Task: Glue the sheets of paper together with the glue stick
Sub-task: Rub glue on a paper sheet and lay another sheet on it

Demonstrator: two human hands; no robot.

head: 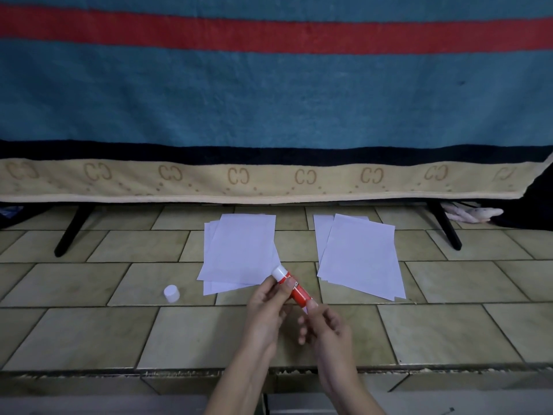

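Observation:
A red glue stick [298,290] with a white top is held tilted above the tiled surface, its white end pointing up and left. My left hand [267,310] grips its upper body with thumb and fingers. My right hand [324,326] pinches its lower end. Its white cap [171,293] lies off to the left on the tiles. Two piles of white paper sheets lie beyond my hands: a left pile [239,253] just behind the glue stick and a right pile [360,254].
The tiled surface [89,333] ends in a front edge close to me. A blue, red and beige blanket [269,115] hangs across the back. Black slanted legs [71,232] [446,227] stand at the left and right behind the paper.

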